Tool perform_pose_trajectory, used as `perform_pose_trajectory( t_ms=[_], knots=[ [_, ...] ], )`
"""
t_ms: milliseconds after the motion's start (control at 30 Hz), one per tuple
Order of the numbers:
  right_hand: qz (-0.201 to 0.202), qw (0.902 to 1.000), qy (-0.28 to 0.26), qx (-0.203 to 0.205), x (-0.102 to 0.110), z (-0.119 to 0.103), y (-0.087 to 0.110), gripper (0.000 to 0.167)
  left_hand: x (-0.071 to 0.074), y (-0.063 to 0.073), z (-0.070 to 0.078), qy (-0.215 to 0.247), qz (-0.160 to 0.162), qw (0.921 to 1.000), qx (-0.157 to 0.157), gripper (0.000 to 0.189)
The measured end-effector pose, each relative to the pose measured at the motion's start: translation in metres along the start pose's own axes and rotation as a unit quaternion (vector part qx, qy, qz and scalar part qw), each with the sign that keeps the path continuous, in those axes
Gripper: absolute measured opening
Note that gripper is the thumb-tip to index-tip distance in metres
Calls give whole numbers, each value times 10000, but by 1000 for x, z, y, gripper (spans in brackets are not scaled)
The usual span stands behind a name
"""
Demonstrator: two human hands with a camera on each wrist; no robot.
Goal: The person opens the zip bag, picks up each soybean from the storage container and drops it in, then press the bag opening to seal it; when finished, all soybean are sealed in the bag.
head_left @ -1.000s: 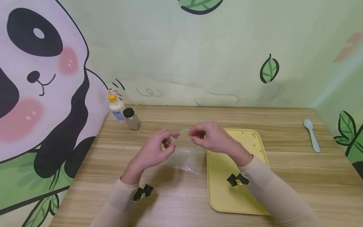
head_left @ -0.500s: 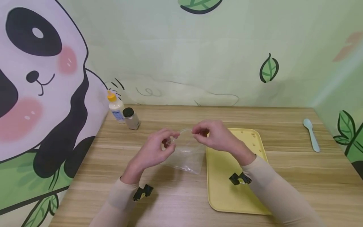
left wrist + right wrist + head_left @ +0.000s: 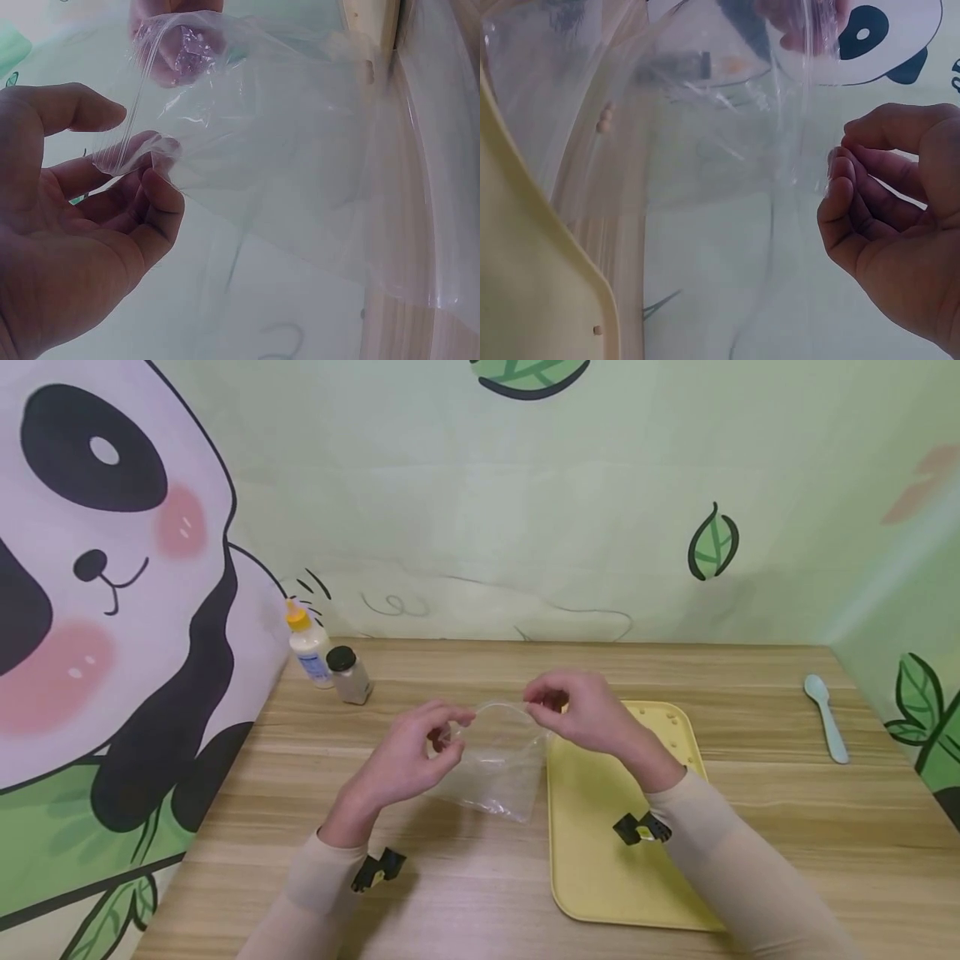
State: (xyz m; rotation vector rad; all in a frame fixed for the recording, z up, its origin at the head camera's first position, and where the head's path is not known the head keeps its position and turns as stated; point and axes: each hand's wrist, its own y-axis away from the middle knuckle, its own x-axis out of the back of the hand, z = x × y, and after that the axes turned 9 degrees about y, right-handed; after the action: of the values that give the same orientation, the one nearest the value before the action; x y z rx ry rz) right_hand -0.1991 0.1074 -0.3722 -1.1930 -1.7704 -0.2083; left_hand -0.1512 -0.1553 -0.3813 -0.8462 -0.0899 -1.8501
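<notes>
A clear zip-top plastic bag (image 3: 495, 777) hangs between my two hands above the wooden table. My left hand (image 3: 416, 752) holds the left end of its top edge between curled fingers; in the left wrist view the bag's ribbed seal (image 3: 139, 97) crosses these fingers. At the right end of that edge, my right hand (image 3: 577, 710) pinches the rim with thumb and forefinger. Between the hands the rim bows upward. A few tan bean-like bits (image 3: 605, 118) show through the plastic in the right wrist view; whether they lie inside the bag I cannot tell.
Beneath my right forearm lies a yellow tray (image 3: 592, 877), with several tan bits (image 3: 672, 720) in its far right corner. A white bottle with an orange cap (image 3: 309, 647) and a black-lidded jar (image 3: 348, 677) stand back left. A pale blue spoon (image 3: 827, 718) lies far right.
My right hand has slid rightward along the bag's top edge, away from my left hand, so more of the rim shows between them. My left hand has stayed in place.
</notes>
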Motion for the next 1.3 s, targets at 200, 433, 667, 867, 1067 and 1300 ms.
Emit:
perform_pose_trajectory(
  t_ms=[200,433,667,867,1067,1300],
  knots=[
    [-18,9993,143,-340,-3,15,-2,11,0,1,-1,2,21,10000,22,32],
    [-214,9961,296,-799,-10,40,-4,13,0,2,-1,3,71,10000,-43,31],
    [-373,9929,312,-1084,-20,63,-2,15,1,3,-1,44,27,10000,-29,31],
    [-493,9883,514,-1350,-26,78,-2,19,1,3,-1,57,26,10000,-25,32],
    [-636,9851,639,-1466,-31,90,-1,23,2,3,0,42,40,10000,-43,31],
    [-851,9790,771,-1682,-32,95,-1,27,2,2,0,8,24,10000,-56,31]
  ],
)
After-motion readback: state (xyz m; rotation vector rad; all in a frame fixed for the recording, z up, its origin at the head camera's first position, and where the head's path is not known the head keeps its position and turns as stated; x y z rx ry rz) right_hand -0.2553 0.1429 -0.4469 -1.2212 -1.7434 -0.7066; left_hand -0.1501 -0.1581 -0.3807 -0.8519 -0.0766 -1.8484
